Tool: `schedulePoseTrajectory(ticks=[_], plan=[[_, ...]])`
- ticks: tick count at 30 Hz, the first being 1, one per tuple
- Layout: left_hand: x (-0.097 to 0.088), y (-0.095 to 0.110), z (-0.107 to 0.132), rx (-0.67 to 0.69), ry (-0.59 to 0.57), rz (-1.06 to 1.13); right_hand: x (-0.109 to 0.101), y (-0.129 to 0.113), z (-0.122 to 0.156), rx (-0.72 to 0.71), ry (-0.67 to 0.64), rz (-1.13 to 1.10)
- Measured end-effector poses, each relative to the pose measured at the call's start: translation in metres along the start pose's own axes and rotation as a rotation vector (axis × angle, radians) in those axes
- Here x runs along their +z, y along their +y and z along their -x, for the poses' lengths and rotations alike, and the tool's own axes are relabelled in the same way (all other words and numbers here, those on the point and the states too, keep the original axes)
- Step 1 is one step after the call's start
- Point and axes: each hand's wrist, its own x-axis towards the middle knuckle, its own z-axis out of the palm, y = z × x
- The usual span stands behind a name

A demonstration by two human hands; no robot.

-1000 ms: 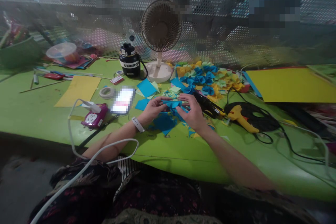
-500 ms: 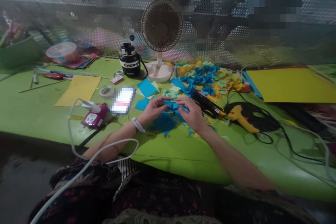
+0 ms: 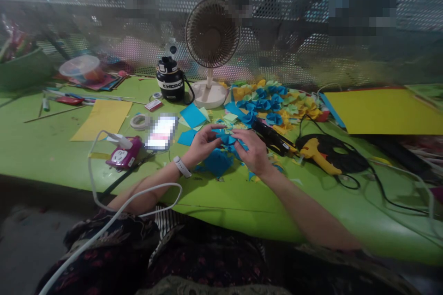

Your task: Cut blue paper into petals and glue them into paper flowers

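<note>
A small blue paper flower (image 3: 227, 139) is held between my two hands, just above the green table. My left hand (image 3: 206, 142) pinches its left side with thumb and fingers. On the other side my right hand (image 3: 253, 150) grips it with bent fingers, which hide part of the paper. Below them lie blue paper scraps (image 3: 217, 162). Blue paper squares (image 3: 193, 116) rest to the left of the hands. Behind and to the right spreads a pile of blue, yellow and pale green paper flowers (image 3: 273, 101).
A yellow glue gun (image 3: 320, 156) and a black stapler-like tool (image 3: 272, 137) lie right. Leftward are a phone (image 3: 161, 132), a tape roll (image 3: 140, 121) and a purple power socket (image 3: 124, 153) with a white cable. A fan (image 3: 212, 34) and a black bottle (image 3: 171, 80) stand behind.
My fingers have shifted slightly on the blue paper flower, and the left index finger is straighter. The view has moved very slightly; the things on the table look unchanged.
</note>
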Motion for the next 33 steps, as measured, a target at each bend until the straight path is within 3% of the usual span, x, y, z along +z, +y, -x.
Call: schedulePoseTrajectory(ticks=[8,12,16,27,33], plan=[[0.004,-0.001,0.002,-0.065,0.016,0.14,0.002,-0.001,0.002,-0.057,0.034,-0.002],[0.004,-0.003,0.002,-0.084,0.038,0.181,0.003,-0.002,0.001,-0.02,-0.01,-0.019],[0.004,-0.002,0.002,-0.106,0.064,0.194,0.004,-0.002,0.0,-0.072,-0.027,0.009],[0.005,-0.005,0.003,-0.194,0.215,0.217,0.017,-0.01,0.006,-0.11,-0.179,0.246],[0.004,-0.004,0.001,-0.191,0.226,0.253,0.013,-0.008,0.004,-0.103,-0.205,0.218]])
